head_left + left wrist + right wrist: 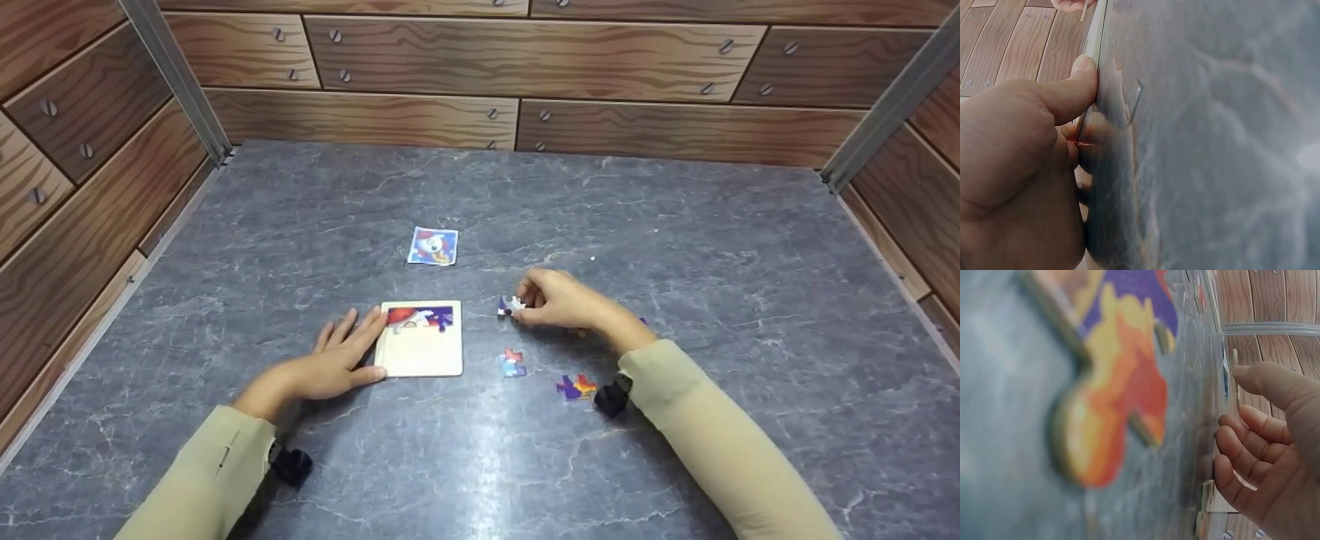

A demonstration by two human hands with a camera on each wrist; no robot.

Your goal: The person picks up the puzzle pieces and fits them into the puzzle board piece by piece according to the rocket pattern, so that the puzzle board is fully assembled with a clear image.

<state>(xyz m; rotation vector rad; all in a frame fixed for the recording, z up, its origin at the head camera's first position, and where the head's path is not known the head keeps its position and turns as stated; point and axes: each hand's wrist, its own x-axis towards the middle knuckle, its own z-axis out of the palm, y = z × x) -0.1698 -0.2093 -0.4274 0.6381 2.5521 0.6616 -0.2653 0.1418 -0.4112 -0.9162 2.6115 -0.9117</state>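
A square puzzle board (420, 352) lies on the table, its top strip filled with red, white and purple pieces. My left hand (330, 364) rests at the board's left edge, fingers spread and straight; in the left wrist view its thumb (1075, 87) touches the edge. To the right of the board my right hand (566, 304) pinches a purple and white piece (507, 306) between thumb and fingers. The right wrist view shows this hand (1275, 439) holding a thin piece (1235, 379) edge-on. A red and light blue piece (513, 363) lies below that hand.
A purple and orange piece (576, 387) lies near my right cuff, large in the right wrist view. Other pieces are partly hidden under the right forearm. A small picture card (433, 246) lies beyond the board. Wood-patterned walls (525, 60) enclose the table's back and sides.
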